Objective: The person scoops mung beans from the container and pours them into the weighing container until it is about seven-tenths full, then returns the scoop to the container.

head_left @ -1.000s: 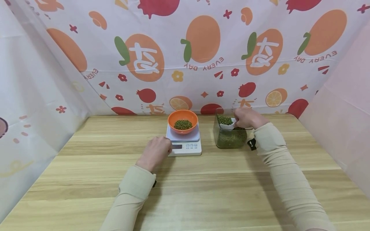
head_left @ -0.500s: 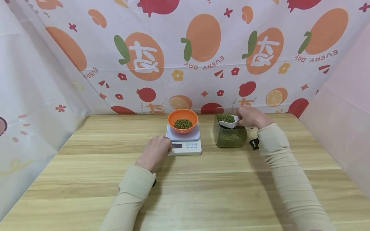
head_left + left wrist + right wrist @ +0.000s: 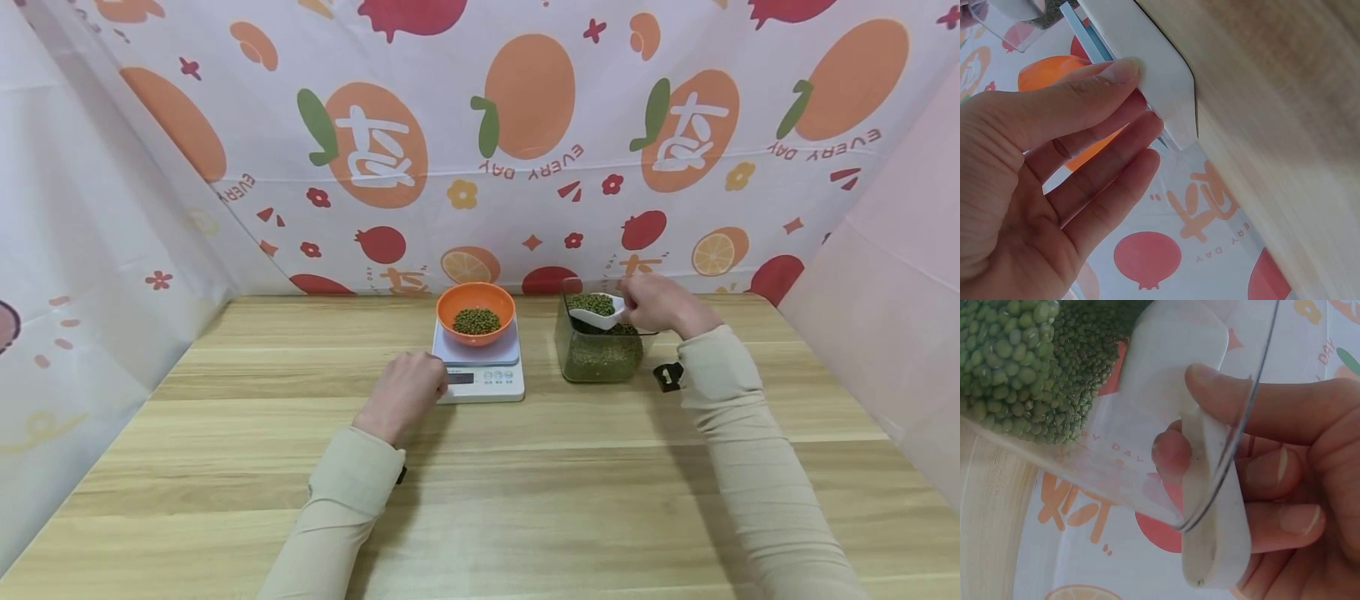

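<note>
In the head view my right hand (image 3: 656,302) grips the handle of a white scoop (image 3: 597,318) over a clear container (image 3: 577,354) of green mung beans (image 3: 603,357). The right wrist view shows thumb and fingers round the scoop handle (image 3: 1216,512), seen through the container's wall; how much the scoop bears cannot be told. My left hand (image 3: 405,392) pinches the near left corner of a white kitchen scale (image 3: 487,392), thumb on its front edge (image 3: 1160,81). On the scale stands an orange bowl (image 3: 448,315) with mung beans in its bottom.
The wooden table (image 3: 525,500) reaches back to a fruit-print curtain (image 3: 450,125) close behind the bowl and container. A black strap piece (image 3: 667,377) shows beside the right cuff. The scale and container stand apart, side by side.
My right hand has drawn the scoop up and slightly to the right, and more of its white bowl shows above the container's rim. My left hand stays at the scale.
</note>
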The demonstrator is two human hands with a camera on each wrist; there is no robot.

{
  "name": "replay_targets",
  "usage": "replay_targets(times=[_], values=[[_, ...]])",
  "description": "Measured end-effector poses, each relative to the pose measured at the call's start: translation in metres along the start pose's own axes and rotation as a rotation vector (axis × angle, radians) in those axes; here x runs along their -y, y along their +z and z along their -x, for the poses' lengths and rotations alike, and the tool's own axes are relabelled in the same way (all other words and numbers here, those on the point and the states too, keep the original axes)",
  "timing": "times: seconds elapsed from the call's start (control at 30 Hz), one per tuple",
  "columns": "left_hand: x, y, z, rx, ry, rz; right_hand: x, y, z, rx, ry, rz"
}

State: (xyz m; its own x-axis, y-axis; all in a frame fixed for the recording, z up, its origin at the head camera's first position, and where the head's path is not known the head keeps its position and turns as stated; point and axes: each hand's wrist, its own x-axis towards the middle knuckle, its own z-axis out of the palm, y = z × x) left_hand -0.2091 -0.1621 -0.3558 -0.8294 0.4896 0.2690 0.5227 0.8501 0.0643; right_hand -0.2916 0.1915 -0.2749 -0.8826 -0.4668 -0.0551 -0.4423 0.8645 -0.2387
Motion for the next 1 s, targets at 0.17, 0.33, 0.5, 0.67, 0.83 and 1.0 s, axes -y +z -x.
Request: replay_targets(times=[0.17, 0.33, 0.5, 0.67, 0.83, 1.0], values=[[0.001, 0.000, -0.001, -0.012, 0.012, -0.011, -0.002, 0.000, 0.003, -0.030, -0.019, 0.002], [0.000, -0.001, -0.002, 0.002, -0.001, -0.001, -0.005, 0.001, 0.004, -0.058, -0.048, 0.009], [-0.001, -0.003, -0.003, 0.024, -0.010, -0.002, -0.007, 0.001, 0.006, -0.081, -0.053, 0.018], [-0.001, -0.003, -0.004, 0.025, -0.008, -0.002, -0.008, 0.002, 0.009, -0.083, -0.018, -0.011], [-0.001, -0.003, -0.004, 0.022, -0.010, -0.006, -0.008, 0.002, 0.011, -0.094, 0.001, -0.040], [-0.001, -0.002, -0.002, 0.024, -0.003, 0.003, -0.009, 0.003, 0.012, -0.091, 0.007, -0.066]])
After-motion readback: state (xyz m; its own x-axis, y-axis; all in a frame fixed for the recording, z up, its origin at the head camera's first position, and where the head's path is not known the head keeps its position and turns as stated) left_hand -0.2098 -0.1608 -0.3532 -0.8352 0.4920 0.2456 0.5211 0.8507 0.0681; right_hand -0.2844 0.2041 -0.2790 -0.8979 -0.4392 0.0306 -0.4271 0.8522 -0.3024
